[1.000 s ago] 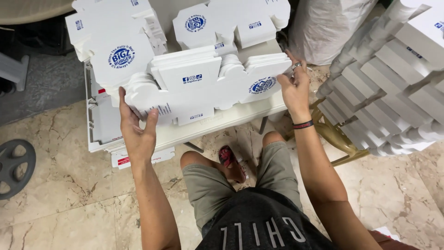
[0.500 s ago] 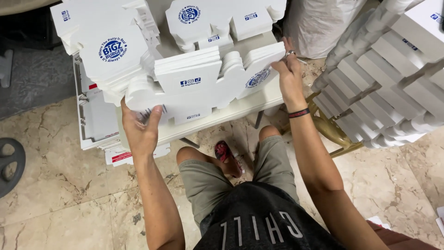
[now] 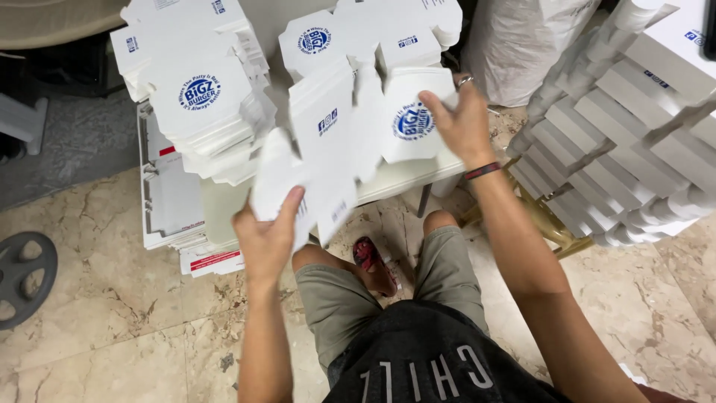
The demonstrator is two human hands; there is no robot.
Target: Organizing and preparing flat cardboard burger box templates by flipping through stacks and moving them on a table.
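Observation:
A flat white cardboard box blank [image 3: 335, 142] with a round blue logo is lifted between both hands, tilted steeply. My left hand [image 3: 270, 233] grips its lower left flap. My right hand [image 3: 461, 123], with a ring and a dark wristband, grips its upper right panel beside the logo. Below and behind the blank lie stacks of the same flat blanks [image 3: 195, 97] on a low white table [image 3: 406, 177].
Folded white boxes [image 3: 634, 119] are stacked high at the right. A white sack [image 3: 514, 45] stands behind them. More flat sheets [image 3: 173, 198] lie piled at the left on the marble floor. A grey reel [image 3: 22, 276] rests at the far left. My knees and a red sandal [image 3: 369, 257] are below.
The blank has been lifted off the stack and tilted from flat to steep. My left hand moved right and down, my right hand moved up and left.

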